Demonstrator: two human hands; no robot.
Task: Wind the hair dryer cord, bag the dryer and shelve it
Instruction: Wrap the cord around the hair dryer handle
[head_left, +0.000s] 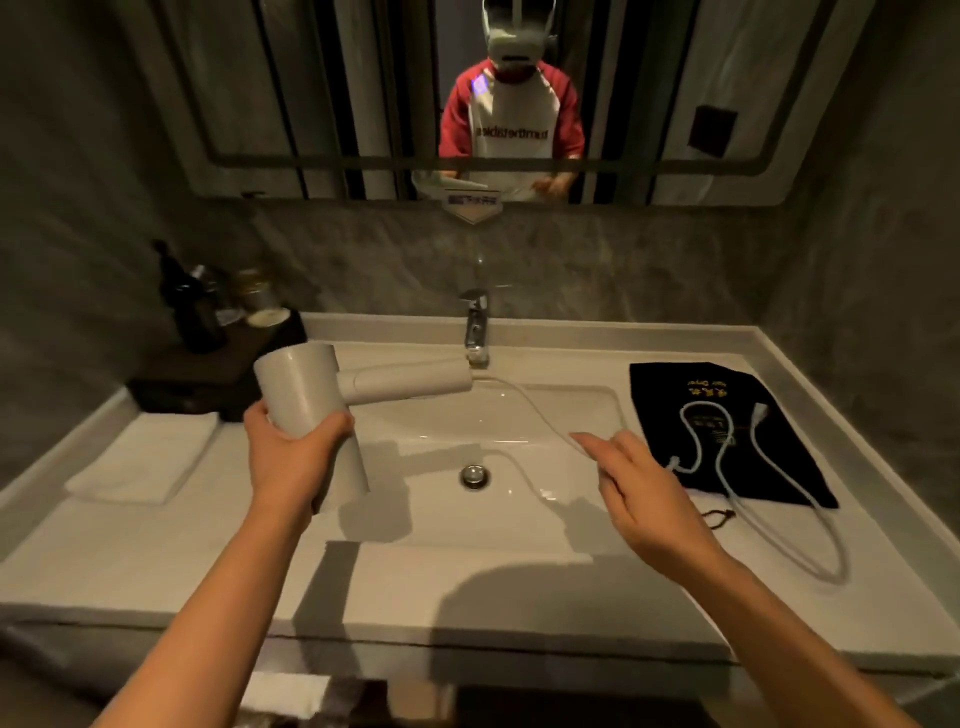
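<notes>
My left hand (291, 457) grips the barrel of a white hair dryer (311, 395) above the left side of the sink, its handle pointing right toward the faucet. The white cord (530, 402) runs from the handle end across the basin to my right hand (639, 488), which pinches it between thumb and fingers. Beyond that hand the cord loops over a black drawstring bag (675, 405) lying flat on the right countertop, with the plug (760, 413) resting on the bag.
A white sink basin (498, 525) with a drain (474, 476) and chrome faucet (475, 327) is in the middle. A folded white towel (143, 457) lies at left beside a dark tray (208, 379) with bottles. A mirror (649, 93) hangs above.
</notes>
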